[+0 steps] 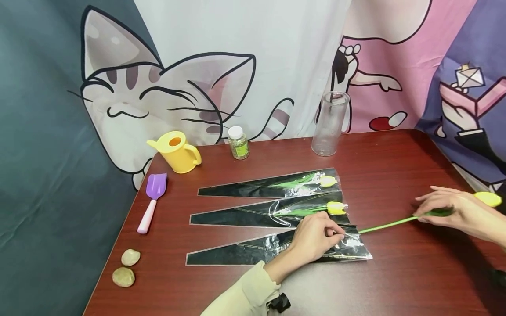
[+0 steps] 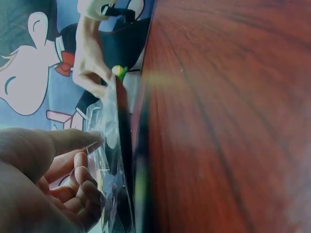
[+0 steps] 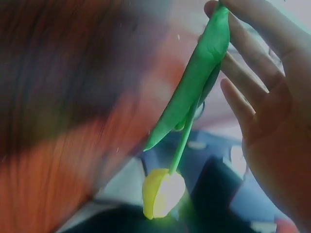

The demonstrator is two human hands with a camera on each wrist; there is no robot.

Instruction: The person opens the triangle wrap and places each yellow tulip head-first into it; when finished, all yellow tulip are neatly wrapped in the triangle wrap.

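My right hand [image 1: 460, 210] pinches an artificial yellow tulip [image 1: 389, 224] by its green stem, near the leaves. The stem's tip meets the mouth of the nearest black-and-clear flower sleeve [image 1: 221, 255]; how far in it lies is hard to tell. In the right wrist view, the yellow bloom [image 3: 163, 194] hangs beyond the leaves. At the sleeve's wide end, my left hand [image 1: 314, 237] pinches the clear film, which stands lifted in the left wrist view. Two more sleeves lie above it, the middle one [image 1: 213, 218] and the far one [image 1: 221, 190], each with a yellow tulip inside.
A clear glass vase [image 1: 330, 127] stands at the back right. Along the back left are a lidded jar [image 1: 239, 144] and a yellow watering can [image 1: 179, 153]. A purple toy shovel [image 1: 156, 186] and two stones [image 1: 123, 277] lie along the left edge.
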